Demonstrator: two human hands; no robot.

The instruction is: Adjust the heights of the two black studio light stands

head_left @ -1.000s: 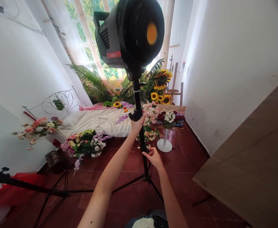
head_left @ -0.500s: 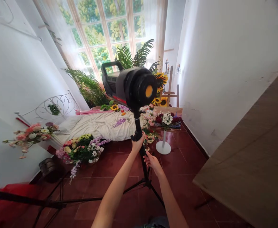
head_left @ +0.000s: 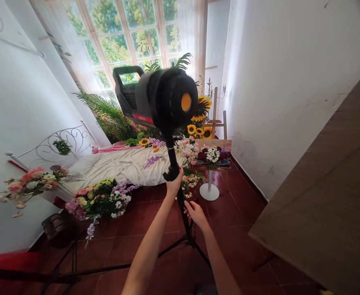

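A black studio light [head_left: 155,96] with a carrying handle, a red stripe and a yellow disc at its front sits on top of a black light stand [head_left: 171,157]. My left hand [head_left: 174,184] is wrapped round the stand's column, just under a collar with a knob. Lower down, my right hand [head_left: 196,215] is at the same column, its fingers curled against it and its thumb along the side. Part of those fingers is hard to make out. Below, the tripod legs [head_left: 188,239] spread over the red tiled floor.
Behind the stand is a bed [head_left: 130,162] with white bedding, with flower bunches [head_left: 101,198] before it. A white round-based pedestal [head_left: 209,191] holds flowers. A wooden board [head_left: 321,196] leans in at right. Another black stand [head_left: 29,275] lies across the lower left.
The studio light appears larger, higher and further left. Both hands stay at the column, and the whole view has shifted slightly.
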